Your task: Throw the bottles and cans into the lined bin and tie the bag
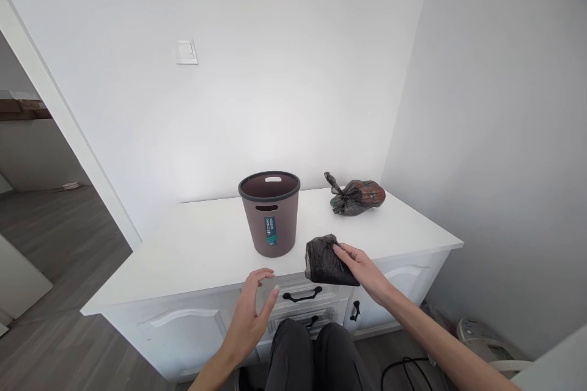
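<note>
My right hand [360, 266] is closed around a roll of black garbage bags [326, 261], held just in front of the cabinet's top edge. Fingers curved and apart, my left hand [254, 308] hovers empty to the left of the roll, below the bin. A mauve garbage bin [284, 229] with a dark rim, handle slots and a blue-green label stands upright on the white cabinet top. Behind the roll to the right lies a knotted black garbage bag [358, 197], filled, with reddish and green contents showing through. The inside bottom of the bin is hidden.
The white cabinet [192, 256] has drawers and doors with black handles [302, 295]. Walls rise behind it and to its right; a light switch [186, 52] is on the back wall. A doorway opens at left. A black cable [406, 361] lies on the floor at lower right.
</note>
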The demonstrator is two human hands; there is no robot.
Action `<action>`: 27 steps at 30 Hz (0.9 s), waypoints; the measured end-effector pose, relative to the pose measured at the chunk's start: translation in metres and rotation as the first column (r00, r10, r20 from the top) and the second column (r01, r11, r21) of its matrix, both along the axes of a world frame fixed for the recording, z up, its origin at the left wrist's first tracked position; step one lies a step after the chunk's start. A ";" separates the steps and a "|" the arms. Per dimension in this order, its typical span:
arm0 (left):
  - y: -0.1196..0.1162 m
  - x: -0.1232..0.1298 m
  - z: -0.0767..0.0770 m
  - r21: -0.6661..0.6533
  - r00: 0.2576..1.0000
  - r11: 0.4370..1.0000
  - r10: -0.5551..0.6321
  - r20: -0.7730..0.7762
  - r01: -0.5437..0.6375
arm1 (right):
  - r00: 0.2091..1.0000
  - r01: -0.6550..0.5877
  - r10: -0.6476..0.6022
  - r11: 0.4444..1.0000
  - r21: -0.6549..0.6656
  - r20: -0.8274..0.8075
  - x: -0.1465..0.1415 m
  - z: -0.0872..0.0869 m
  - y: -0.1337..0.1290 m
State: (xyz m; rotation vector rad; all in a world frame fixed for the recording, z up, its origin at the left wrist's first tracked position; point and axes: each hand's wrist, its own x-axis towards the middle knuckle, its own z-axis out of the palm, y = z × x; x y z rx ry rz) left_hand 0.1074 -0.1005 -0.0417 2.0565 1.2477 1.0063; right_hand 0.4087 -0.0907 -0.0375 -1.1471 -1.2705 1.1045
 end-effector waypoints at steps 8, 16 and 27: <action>-0.009 0.043 0.043 -0.166 0.953 0.945 -0.257 0.162 0.283 | 0.943 -0.111 0.079 0.991 -0.080 -0.324 -0.045 0.029 -0.010; 0.003 0.036 0.055 -0.096 0.978 0.989 -0.094 0.185 0.113 | 0.994 0.101 -0.103 0.994 -0.040 -0.041 -0.043 0.042 -0.015; 0.003 0.008 0.069 0.022 0.989 1.000 0.010 0.144 -0.013 | 0.981 -0.138 0.132 0.990 -0.029 -0.142 -0.054 0.053 -0.010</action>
